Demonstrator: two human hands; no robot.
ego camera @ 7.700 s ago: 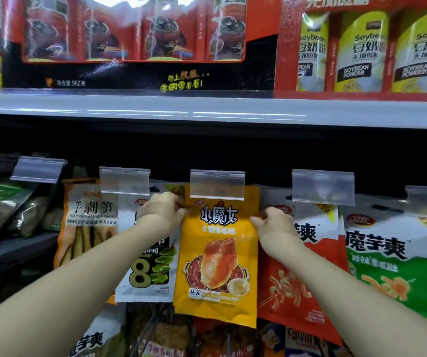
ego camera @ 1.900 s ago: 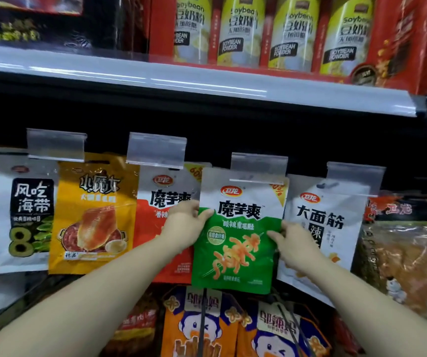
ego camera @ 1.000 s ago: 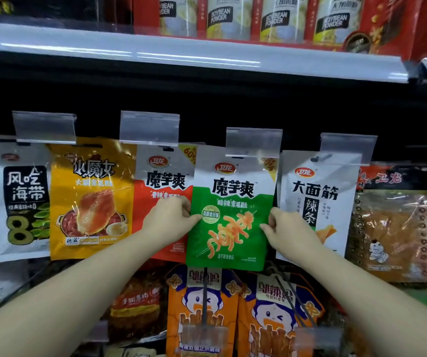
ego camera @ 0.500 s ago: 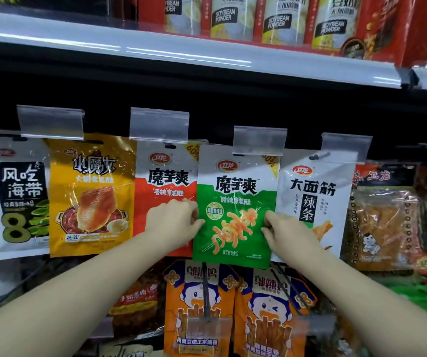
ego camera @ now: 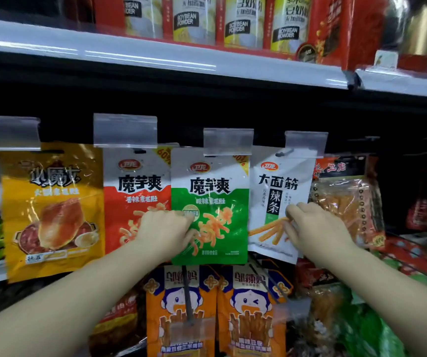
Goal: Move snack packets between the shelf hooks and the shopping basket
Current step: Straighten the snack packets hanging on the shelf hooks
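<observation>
A green-and-white snack packet [ego camera: 216, 191] hangs on a shelf hook under a clear price-tag holder [ego camera: 228, 141]. My left hand [ego camera: 167, 228] grips its left edge, thumb on the front. To its right hangs a white snack packet [ego camera: 275, 191] with a picture of orange sticks. My right hand [ego camera: 315, 226] is on the lower right part of it, fingers curled onto its face. A red-and-white packet [ego camera: 132, 191] and a yellow packet [ego camera: 50, 210] hang to the left. No shopping basket is in view.
Orange cartoon-face packets [ego camera: 181, 310] hang on the row below, with a wire hook [ego camera: 186, 295] sticking out toward me. A clear packet of orange strips [ego camera: 349, 197] hangs at the right. The shelf edge [ego camera: 155, 57] above carries soybean powder bags [ego camera: 194, 19].
My right hand has left the green packet's right edge and moved right onto the white packet. My left hand stays on the green packet's left edge. The view has moved closer.
</observation>
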